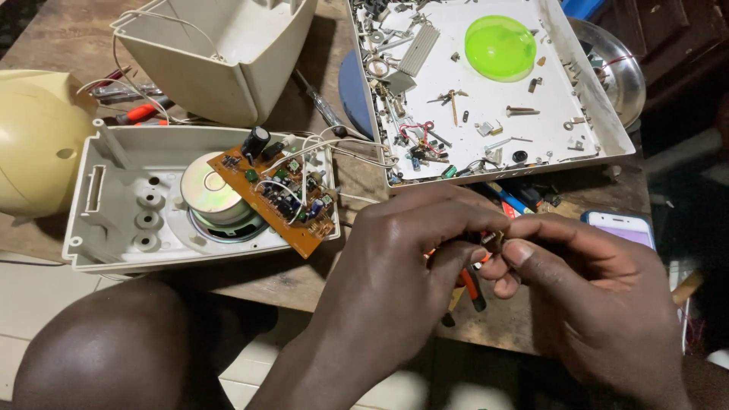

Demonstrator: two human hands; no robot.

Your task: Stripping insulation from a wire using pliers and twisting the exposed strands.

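Hands meet at the lower middle of the frame, raised off the desk (pixel 531 326) and close under the camera, likely so the tiny part between them can be seen well. The left hand (pixel 395 266) and the right hand (pixel 592 296) both have their fingers narrowed to a pinch around a small metal component (pixel 490 238), held between the fingertips of both; thin orange-handled tools (pixel 472 287) hang below that grip, though which hand carries them I cannot tell.

At centre left an opened grey plastic casing (pixel 114 220) lies face up, exposing a round speaker (pixel 213 193) and an orange circuit board (pixel 277 199) tilted out on its white wires. A white tray (pixel 600 121) at upper right keeps loose screws and small parts together, with a green translucent disc (pixel 500 47) on it. A phone (pixel 623 226) lies just right of the hands.
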